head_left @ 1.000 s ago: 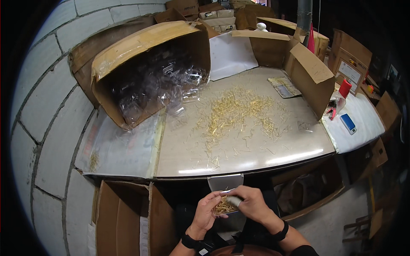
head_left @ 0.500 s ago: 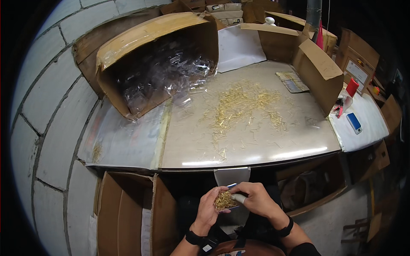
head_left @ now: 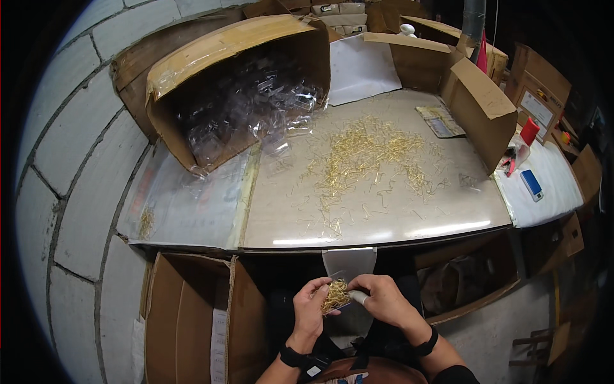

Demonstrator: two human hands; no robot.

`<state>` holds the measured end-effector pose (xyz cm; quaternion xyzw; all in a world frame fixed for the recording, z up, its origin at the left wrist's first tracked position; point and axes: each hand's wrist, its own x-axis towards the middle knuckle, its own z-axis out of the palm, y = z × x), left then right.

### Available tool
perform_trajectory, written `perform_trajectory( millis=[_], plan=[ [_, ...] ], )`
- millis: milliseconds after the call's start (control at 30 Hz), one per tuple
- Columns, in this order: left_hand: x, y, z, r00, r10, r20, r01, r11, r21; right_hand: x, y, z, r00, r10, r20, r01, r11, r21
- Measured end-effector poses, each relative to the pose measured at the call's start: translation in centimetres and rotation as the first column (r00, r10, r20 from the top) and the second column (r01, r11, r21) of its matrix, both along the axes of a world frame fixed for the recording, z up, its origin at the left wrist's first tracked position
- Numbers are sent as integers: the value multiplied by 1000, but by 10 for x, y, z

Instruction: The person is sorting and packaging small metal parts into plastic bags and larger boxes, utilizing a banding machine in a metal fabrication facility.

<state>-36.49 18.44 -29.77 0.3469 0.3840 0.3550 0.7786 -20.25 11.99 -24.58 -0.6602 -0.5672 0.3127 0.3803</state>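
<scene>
Close to my body, below the table edge, my left hand (head_left: 309, 308) is wrapped round a small clear plastic box (head_left: 336, 279). Thin gold-coloured wire pieces (head_left: 334, 295), some with bent ends, fill it in a heap. My right hand (head_left: 385, 299) is closed at the box's right side, a white cover on one digit; its fingertips touch the box or the wire there, and which one I cannot tell. More gold wire pieces (head_left: 364, 150) lie scattered over the middle of the table (head_left: 281, 214) ahead of me.
A tipped cardboard box (head_left: 230, 43) at the table's left holds several clear plastic cases (head_left: 262, 109). A cardboard wall (head_left: 480, 89) borders the right side. On a white surface at far right lies a blue device (head_left: 530, 184). Below left stands an open carton (head_left: 182, 313).
The filled box has tilted in my left hand, and its clear edge now shows at the top. My right fingers have shifted slightly along its side. The view has moved a little.
</scene>
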Motion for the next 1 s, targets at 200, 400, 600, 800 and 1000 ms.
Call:
perform_trajectory(
  millis=[200,400,600,800,1000],
  plan=[
    [-1,-3,3,1000,-20,18,20,1000,4,-10,0,-1,998,20,-52,-12,987,161],
    [4,2,12,995,-96,-1,96,994,47,-15,17,-9,923,-84,-376,169,965,201],
    [3,46,38,994,99,-44,-87,972,219,-2,31,15,995,-100,1,94,943,320],
    [48,155,89,960,253,-118,-134,787,602,57,103,20,957,-268,-115,292,872,393],
    [44,246,43,673,622,-400,257,310,915,76,112,18,937,-345,44,292,849,440]
  ],
)
